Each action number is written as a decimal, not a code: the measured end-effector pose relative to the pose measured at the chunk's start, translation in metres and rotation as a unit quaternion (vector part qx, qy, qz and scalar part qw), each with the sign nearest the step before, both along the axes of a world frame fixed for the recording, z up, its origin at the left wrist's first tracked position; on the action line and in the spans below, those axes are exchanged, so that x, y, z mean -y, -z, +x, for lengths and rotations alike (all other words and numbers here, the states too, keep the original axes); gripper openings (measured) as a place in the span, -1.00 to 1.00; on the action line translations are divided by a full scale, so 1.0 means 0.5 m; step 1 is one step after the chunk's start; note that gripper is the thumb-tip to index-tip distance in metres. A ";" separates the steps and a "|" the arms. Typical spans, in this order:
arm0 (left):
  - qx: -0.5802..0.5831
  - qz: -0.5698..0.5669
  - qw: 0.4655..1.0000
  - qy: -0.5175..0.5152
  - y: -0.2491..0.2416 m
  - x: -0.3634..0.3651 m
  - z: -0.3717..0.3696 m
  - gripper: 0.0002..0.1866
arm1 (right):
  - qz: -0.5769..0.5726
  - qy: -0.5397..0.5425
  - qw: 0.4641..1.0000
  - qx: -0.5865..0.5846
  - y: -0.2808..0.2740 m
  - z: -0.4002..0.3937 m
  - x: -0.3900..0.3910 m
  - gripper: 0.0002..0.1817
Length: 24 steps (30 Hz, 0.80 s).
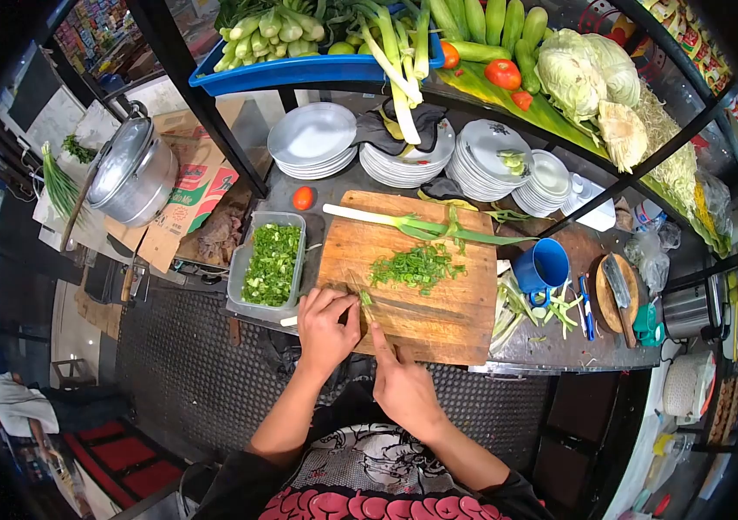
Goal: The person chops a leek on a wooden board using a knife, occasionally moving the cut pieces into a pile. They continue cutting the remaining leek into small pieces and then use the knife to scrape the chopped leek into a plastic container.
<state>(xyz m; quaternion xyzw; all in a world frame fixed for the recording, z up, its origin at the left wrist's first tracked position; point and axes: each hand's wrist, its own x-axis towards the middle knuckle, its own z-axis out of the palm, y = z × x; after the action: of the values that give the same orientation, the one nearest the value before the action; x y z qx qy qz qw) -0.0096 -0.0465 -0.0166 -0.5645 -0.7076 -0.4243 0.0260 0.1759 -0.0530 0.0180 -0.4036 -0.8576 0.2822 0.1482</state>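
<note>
My left hand (327,328) is closed round a leek at the front left of the wooden cutting board (455,321); the leek's white end (289,321) sticks out on the left. My right hand (407,392) grips a knife (368,314), its index finger stretched along the top, and the blade is close to my left fingertips. Most of the knife is hidden or hard to make out. A pile of chopped green leaves (419,267) lies mid-board. Behind it, a whole leek (377,215) stretches across the board. Left of the board, a clear plastic container (298,260) holds chopped greens.
A tomato (303,198) sits near stacked plates (312,134). Right of the board are a blue mug (545,264), leek trimmings (512,316) and a cleaver (618,286) on a round board. Vegetables fill the shelf above, with a blue tray (299,73). A metal pot (130,173) stands left.
</note>
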 end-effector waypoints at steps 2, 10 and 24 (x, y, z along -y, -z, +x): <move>0.003 0.001 1.000 0.003 -0.003 0.000 0.000 -0.90 | -0.006 0.002 1.000 0.012 -0.004 0.024 0.018 -0.13; 0.019 0.004 1.000 0.001 -0.003 0.002 0.000 -0.90 | -0.089 0.012 0.994 -0.059 -0.050 0.144 0.073 -0.23; 0.013 0.005 1.000 -0.001 -0.007 0.002 0.005 -0.90 | -0.069 0.004 0.997 -0.029 -0.011 0.012 0.001 -0.23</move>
<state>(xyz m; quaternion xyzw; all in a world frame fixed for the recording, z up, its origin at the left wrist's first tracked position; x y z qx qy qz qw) -0.0069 -0.0477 -0.0130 -0.5583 -0.7061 -0.4351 0.0197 0.1819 -0.0535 0.0236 -0.4078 -0.8301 0.3512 0.1456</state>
